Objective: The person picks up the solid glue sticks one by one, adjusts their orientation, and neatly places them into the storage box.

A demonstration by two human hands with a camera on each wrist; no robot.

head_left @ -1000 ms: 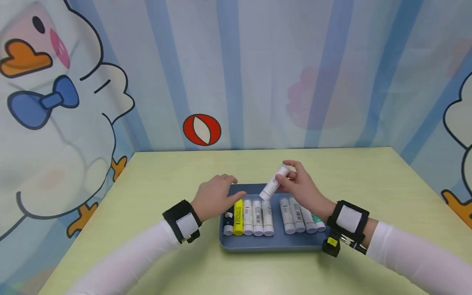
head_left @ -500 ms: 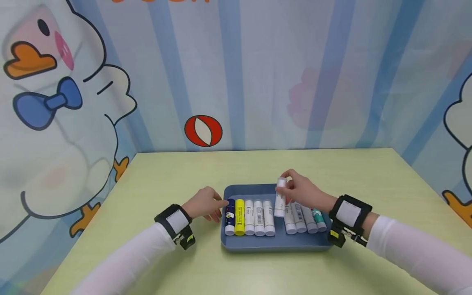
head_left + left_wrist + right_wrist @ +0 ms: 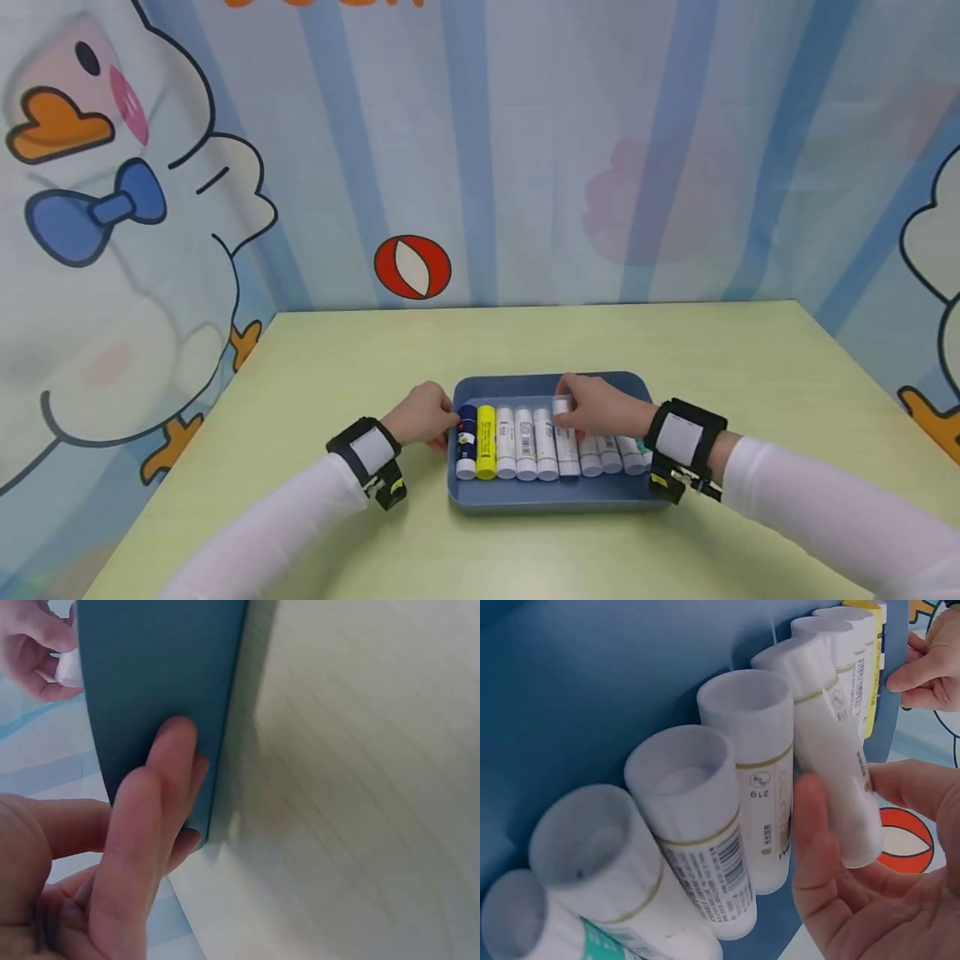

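Note:
In the head view, a grey-blue tray (image 3: 555, 502) holds a row of glue sticks. At the left end lie a navy glue stick (image 3: 467, 443) and a yellow one (image 3: 486, 443), with white ones after them. My right hand (image 3: 606, 407) pinches a white glue stick (image 3: 832, 757) between thumb and fingers, down in the row among the others. The rightmost stick, with a green label (image 3: 600, 941), is partly hidden by my right hand and wrist in the head view. My left hand (image 3: 422, 415) grips the tray's left side, fingers (image 3: 131, 840) against its outer wall.
The tray stands on a pale yellow-green table (image 3: 360, 350). Behind it hangs a blue striped cloth (image 3: 540, 167) with cartoon prints. Each wrist wears a black strap with a small camera.
My right hand has lowered the white glue stick from above the tray into the gap in the row. My left hand has moved from over the tray's left end to its left edge.

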